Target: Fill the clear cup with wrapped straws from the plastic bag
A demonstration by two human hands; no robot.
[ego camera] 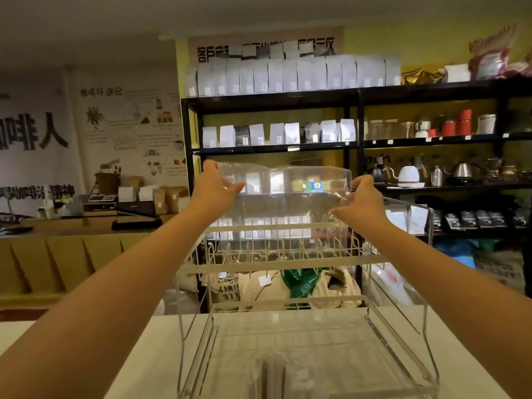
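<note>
Clear, crinkled plastic bag [283,182]: held up at arm's length in front of the head camera, above the top tier of a white wire dish rack [288,256]. I see it stretched flat between both hands, see-through enough that the shelf goods behind show through it. I cannot tell whether any wrapped straws are inside it.

Left hand [214,185]: fingers curled and pinched onto the bag's left edge, thumb toward the camera.

Right hand [361,201]: closed in a pinch on the bag's right edge, fingertips drawn together at the lower right corner of the film.

Both forearms are extended up and forward from the lower frame corners.

The rack stands on a white surface [149,364] directly below the hands. Its lower tier has a flat grid tray. At the very bottom of the frame, something pale and blurred lies at the rack's front; I cannot identify it.

I cannot make out the clear cup with any confidence.

Background: black metal shelving [357,96] carrying rows of white pouches, red tins and kettles. Burlap sacks lie on the floor behind the rack.
</note>
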